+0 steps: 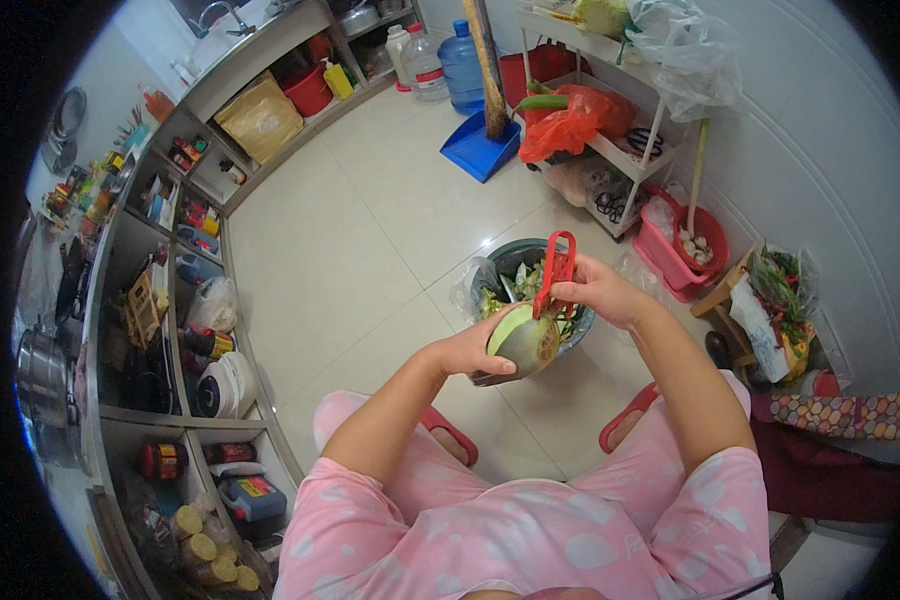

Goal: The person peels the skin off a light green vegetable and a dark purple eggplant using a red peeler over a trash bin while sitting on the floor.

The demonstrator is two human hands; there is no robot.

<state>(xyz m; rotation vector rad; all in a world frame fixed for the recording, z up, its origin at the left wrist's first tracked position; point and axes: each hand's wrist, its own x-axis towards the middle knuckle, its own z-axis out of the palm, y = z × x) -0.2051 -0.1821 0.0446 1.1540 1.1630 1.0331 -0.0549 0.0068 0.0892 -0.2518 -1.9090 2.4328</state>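
My left hand (pixel 465 350) holds a thick green gourd (pixel 529 352) from its left side, the thumb along the near face. A pale green strip of bared flesh shows on the gourd's upper left, while grey-green skin covers the rest. In my right hand (pixel 606 291) is a red peeler (pixel 559 262), held upright with its lower end at the gourd's top edge. Directly below both hands stands a round waste bin (pixel 589 321) lined with a plastic bag. Peelings and leafy scraps (pixel 526 281) lie inside it, partly hidden by the gourd.
Beyond the bin are a blue dustpan (pixel 469 146) and a white rolling rack (pixel 656 146) with bags. Pink and red baskets (pixel 664 259) and a wooden stool (pixel 709 300) stand at right. Open cabinet shelves (pixel 251 424) line the left. Red slippers (pixel 461 442) flank the floor before me.
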